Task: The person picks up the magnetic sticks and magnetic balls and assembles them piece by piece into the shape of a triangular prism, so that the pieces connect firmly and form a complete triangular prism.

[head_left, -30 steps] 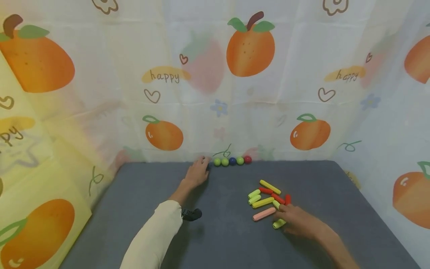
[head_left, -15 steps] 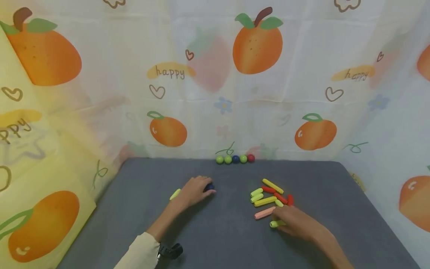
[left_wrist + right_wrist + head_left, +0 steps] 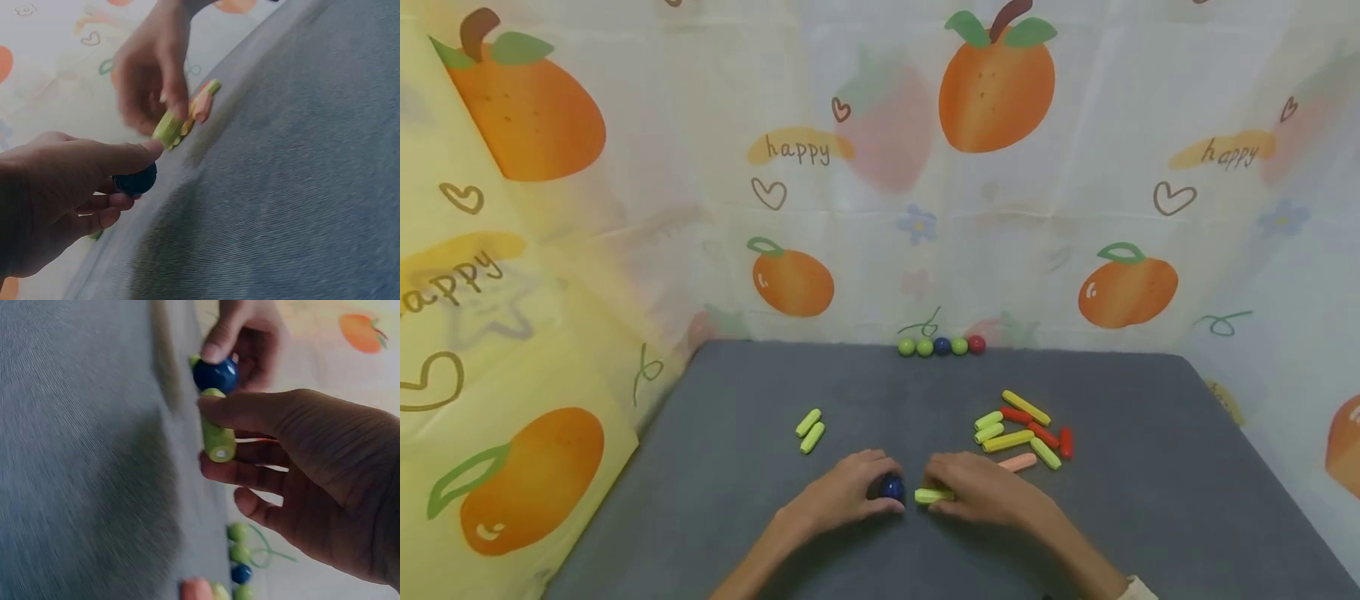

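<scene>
In the head view, my left hand (image 3: 842, 496) pinches a dark blue ball (image 3: 892, 487) between thumb and fingers. Facing it, my right hand (image 3: 988, 492) holds a yellow-green tube bead (image 3: 931, 496), its end pointing toward the ball with a small gap between. The right wrist view shows the tube bead (image 3: 220, 440) with a hole in its near end, gripped by thumb and fingertips, and the blue ball (image 3: 215, 376) just past its far end. Seen from the left wrist, the blue ball (image 3: 136, 181) sits under the thumb, above the grey cloth.
Two yellow-green tube beads (image 3: 812, 437) lie on the grey table (image 3: 715, 492) at left. Right of centre is a loose group of yellow, red, green and pink tube beads (image 3: 1043, 433). A row of green, blue and red balls (image 3: 942, 346) lines the back edge, before a fruit-printed curtain (image 3: 880, 250).
My left hand has come forward from the back edge, carrying the blue ball. My right hand has taken a yellow-green tube bead from beside the group and moved left with it.
</scene>
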The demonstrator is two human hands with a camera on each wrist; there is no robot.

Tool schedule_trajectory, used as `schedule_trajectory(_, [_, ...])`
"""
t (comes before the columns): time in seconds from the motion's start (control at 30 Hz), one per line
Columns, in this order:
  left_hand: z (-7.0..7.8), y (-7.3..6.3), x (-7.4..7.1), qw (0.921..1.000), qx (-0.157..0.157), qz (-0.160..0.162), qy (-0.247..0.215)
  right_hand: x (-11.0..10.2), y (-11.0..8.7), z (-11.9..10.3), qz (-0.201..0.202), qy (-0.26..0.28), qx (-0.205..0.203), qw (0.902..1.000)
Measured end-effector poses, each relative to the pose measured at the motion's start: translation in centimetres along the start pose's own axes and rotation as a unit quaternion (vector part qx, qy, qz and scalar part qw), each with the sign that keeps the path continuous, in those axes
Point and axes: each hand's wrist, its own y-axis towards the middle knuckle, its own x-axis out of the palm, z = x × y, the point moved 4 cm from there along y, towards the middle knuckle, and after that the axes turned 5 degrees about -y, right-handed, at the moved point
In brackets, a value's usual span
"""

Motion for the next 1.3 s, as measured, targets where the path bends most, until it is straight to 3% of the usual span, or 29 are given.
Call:
schedule_trajectory(0.17, [-0.4,0.3,0.8,0.9997,0.014,0.002,-0.022,0.7,1.6,-0.2,0.006,-0.027,0.006,0.9996])
schedule_trajectory(0.5, [-1.6,0.3,0.8,0.9982,-0.022,-0.045,-0.034,1.5,1.7,0.9,-0.017,-0.028,0.015,0.9994])
schedule_trajectory(0.73, [-2.2,1.1,0.6,0.9947,-0.018,-0.058,-0.083,1.1,2.2,0.6,-0.028,-0.043,0.009,0.9987])
schedule_trajectory(0.93, [-3.0,1.4,0.8,0.9891,-0.014,-0.066,-0.131,0.3,2.2,1.3,-0.035,-0.021,0.019,0.999])
schedule_trajectory(1.03, [-3.5,1.2,1.0,0.9836,-0.011,-0.071,-0.166,-1.5,2.0,2.3,-0.008,0.005,0.028,0.9996])
schedule_trajectory(1.13, [-4.0,1.1,1.4,0.9783,-0.012,-0.071,-0.194,-3.9,1.8,4.2,0.047,0.01,0.048,0.9977])
schedule_trajectory(1.3, [-4.7,1.3,1.9,0.9744,-0.014,-0.062,-0.216,-7.7,1.9,8.0,0.12,-0.035,0.11,0.986])
